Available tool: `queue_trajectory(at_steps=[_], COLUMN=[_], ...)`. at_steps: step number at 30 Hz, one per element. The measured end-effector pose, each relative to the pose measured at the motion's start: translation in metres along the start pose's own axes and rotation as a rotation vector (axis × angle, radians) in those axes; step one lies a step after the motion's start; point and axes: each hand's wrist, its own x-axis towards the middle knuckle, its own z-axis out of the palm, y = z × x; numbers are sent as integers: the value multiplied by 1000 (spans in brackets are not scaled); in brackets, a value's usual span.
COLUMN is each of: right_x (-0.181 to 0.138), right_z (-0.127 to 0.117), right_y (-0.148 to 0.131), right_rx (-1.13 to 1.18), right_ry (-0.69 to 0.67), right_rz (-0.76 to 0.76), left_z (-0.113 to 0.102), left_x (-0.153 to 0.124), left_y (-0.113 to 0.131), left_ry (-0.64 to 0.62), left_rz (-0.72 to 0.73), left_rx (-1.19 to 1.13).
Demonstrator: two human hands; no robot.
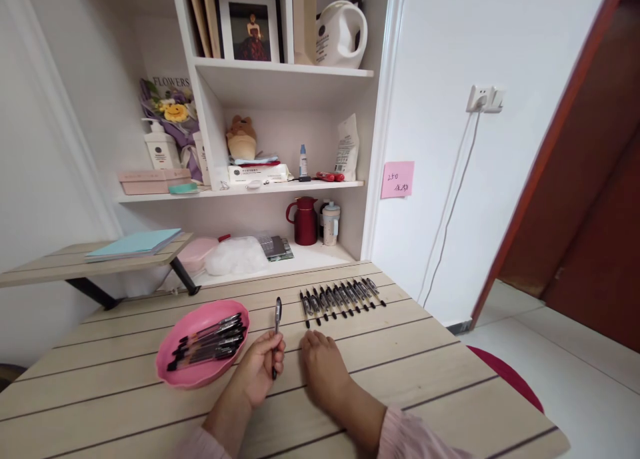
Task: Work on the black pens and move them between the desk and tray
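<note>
My left hand (pixel 259 369) is closed around a black pen (pixel 277 319), holding it upright with its tip pointing away from me, above the wooden table (pixel 410 372). My right hand (pixel 320 365) rests on the table just right of it, fingers together and curled down, holding nothing that I can see. To the left sits a pink plate (pixel 173 362) with several black pens (pixel 210 342) in it. Beyond my right hand, a row of several black pens (pixel 340 299) lies side by side on the table.
White shelves (pixel 280 75) behind the table hold a framed picture, a white jug (pixel 340 35), a red flask (pixel 305 220), bottles and a flower bouquet. A low riser with a blue notebook (pixel 133 243) stands at left. A pink sticky note (pixel 397 179) and wall socket are on the right wall.
</note>
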Motion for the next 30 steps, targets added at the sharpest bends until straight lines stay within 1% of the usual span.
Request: queue_trajectory(at_steps=[3,7,12,19,30], right_x=[-2,2,7,11,14], right_z=[11,12,9,12,7], right_y=[0,1,2,5,7], right_rx=[14,14,11,6,-12], right_ry=[15,3,-9,17,-1], right_rz=[1,23,35,61,64], left_z=[-5,-12,-12,-12,-13], left_x=[4,5,5,5,6], left_y=[-12,-18,-19,-19,-18], left_ry=[-28,-82,-90,-93,-89], left_rz=[-10,-6,-9,-7,-9], left_rx=[15,69,101,106,117])
